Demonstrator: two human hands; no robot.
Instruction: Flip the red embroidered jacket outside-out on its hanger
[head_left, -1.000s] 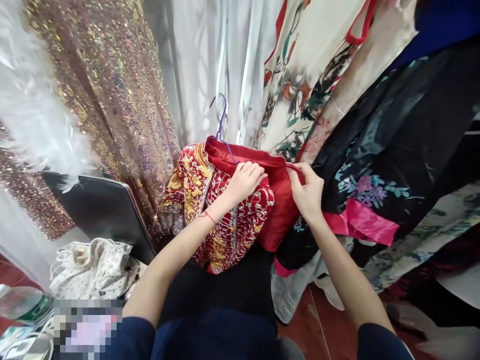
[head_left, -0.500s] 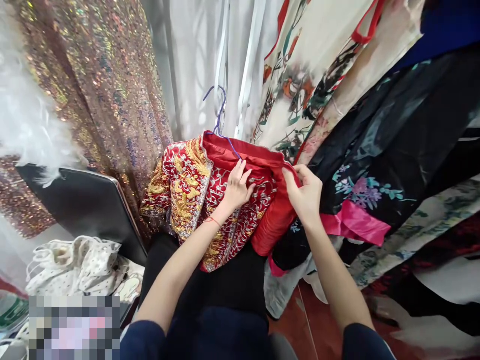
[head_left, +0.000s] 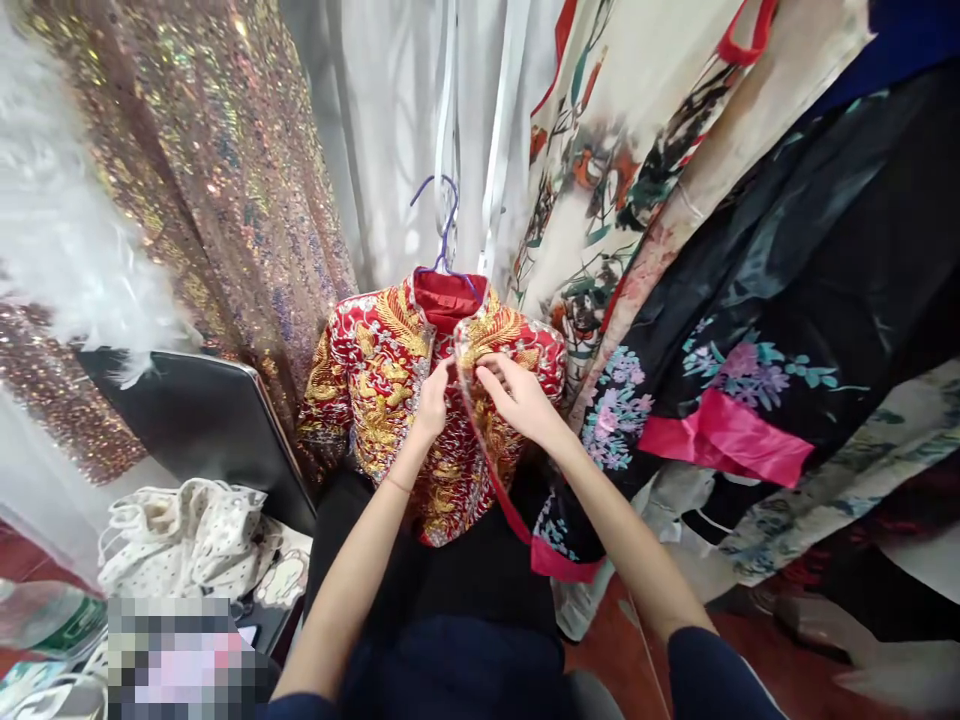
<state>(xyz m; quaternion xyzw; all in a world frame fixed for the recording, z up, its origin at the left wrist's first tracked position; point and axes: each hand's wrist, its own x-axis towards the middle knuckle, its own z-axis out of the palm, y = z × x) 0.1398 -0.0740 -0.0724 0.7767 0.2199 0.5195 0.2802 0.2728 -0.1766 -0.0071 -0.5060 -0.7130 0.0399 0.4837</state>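
Note:
A red jacket with gold and silver embroidery (head_left: 375,385) hangs on a purple wire hanger (head_left: 442,225) in front of me, its red lining showing at the collar. My left hand (head_left: 433,398) pinches the left front edge near the middle. My right hand (head_left: 517,400) grips the right front panel's edge just beside it. Both front panels meet between my hands.
A sequined gold dress (head_left: 217,170) hangs at left with white feather trim (head_left: 67,250). White curtains (head_left: 397,130) are behind. Floral cream robe (head_left: 622,140) and black floral robe with pink trim (head_left: 750,380) hang at right. A black panel (head_left: 202,420) and dotted white cloth (head_left: 187,535) lie lower left.
The right front panel, earlier folded open to show red lining, has been brought over to the front. Both hands have moved together to the jacket's centre opening.

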